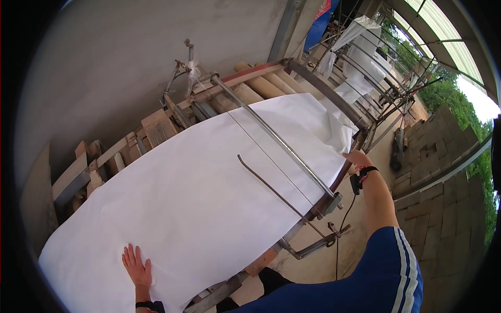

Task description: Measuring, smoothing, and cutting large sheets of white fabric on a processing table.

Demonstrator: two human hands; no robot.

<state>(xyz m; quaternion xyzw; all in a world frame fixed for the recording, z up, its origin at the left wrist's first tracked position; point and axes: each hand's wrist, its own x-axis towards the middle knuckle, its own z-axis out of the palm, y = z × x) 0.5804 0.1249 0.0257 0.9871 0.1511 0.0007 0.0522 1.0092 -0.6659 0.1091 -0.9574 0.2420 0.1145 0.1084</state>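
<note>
A large white sheet lies spread over a long metal and wood frame table. My left hand rests flat on the sheet near its close edge, fingers apart. My right hand reaches out to the sheet's far right edge, next to the frame's side rail; whether it pinches the sheet I cannot tell. A straight metal bar crosses above the sheet, and a thin bent rod lies on it.
A grey wall stands behind the table. Cardboard tubes and wooden blocks lie at the table's far side. More metal racks with white sheets stand beyond. Stacked grey bricks sit to the right.
</note>
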